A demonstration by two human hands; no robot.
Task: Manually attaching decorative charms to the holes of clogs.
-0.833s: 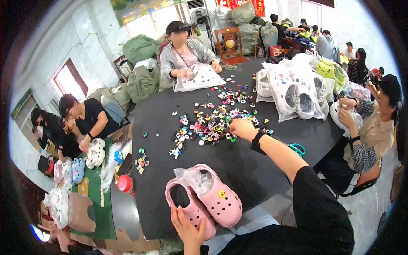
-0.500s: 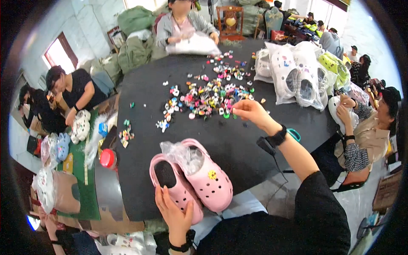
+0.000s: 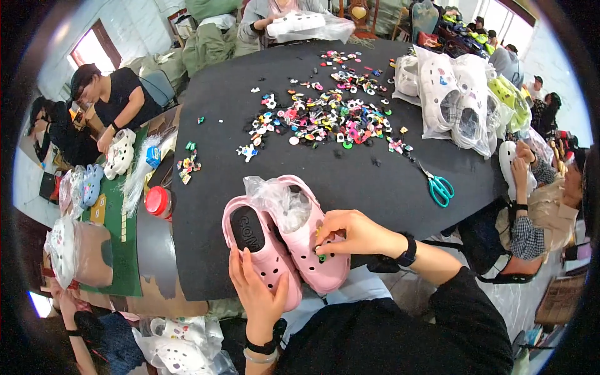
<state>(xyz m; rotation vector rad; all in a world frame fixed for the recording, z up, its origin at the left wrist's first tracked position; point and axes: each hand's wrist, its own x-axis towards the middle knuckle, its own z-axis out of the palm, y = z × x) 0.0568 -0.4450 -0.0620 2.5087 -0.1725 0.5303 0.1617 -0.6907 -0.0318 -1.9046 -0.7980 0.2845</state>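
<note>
Pink clogs [image 3: 304, 244] at worktop's [image 3: 203, 250] near edge. Left hand [image 3: 257, 294], part-curled, clasps left clog [image 3: 269, 265]. Right hand [image 3: 353, 234], tightly pinched, holds green charm [image 3: 322, 257] at right clog [image 3: 325, 278]. Scissors [image 3: 441, 190] toward right edge.

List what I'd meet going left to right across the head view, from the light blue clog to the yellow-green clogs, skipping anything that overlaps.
Light blue clog, red-lidded jar, small cluster of charms, pair of pink clogs, teal-handled scissors, yellow-green clogs.
</note>
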